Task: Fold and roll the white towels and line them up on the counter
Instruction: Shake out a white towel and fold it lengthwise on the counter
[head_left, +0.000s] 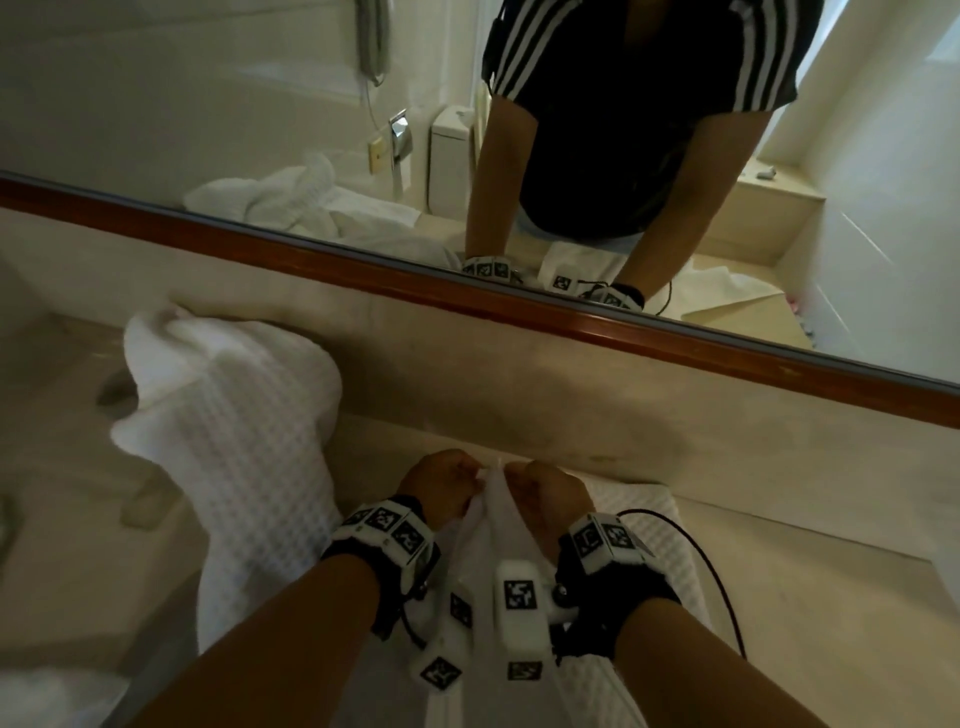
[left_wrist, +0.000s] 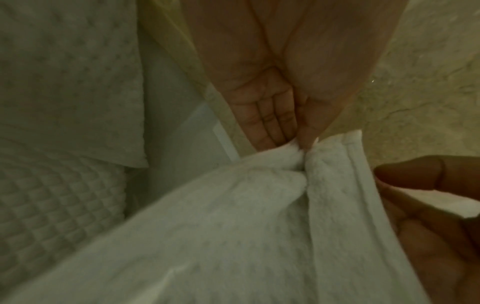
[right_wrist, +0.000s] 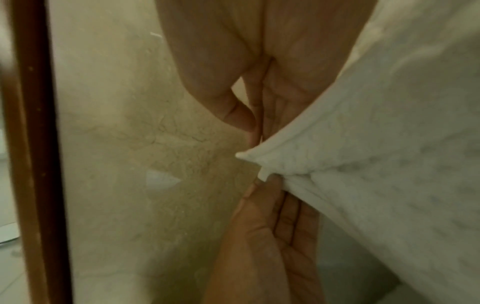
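Towel (head_left: 493, 525) hangs lengthwise, corners pinched: left hand (head_left: 441, 486), right hand (head_left: 550, 493).

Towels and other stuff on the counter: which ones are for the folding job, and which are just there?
For the job:
- towel pinched by the left hand and right hand
- crumpled waffle towel waiting on the counter

Just there:
- mirror
- its wooden frame

A bathroom, hotel-like: marble counter (head_left: 519, 374) under a wood-framed mirror (head_left: 208, 104) at twelve o'clock, reflecting toilet (head_left: 449, 150), paper holder (head_left: 400, 135) and wall phone (head_left: 373, 36), with waffle-weave towels (head_left: 234, 415) at ten o'clock.
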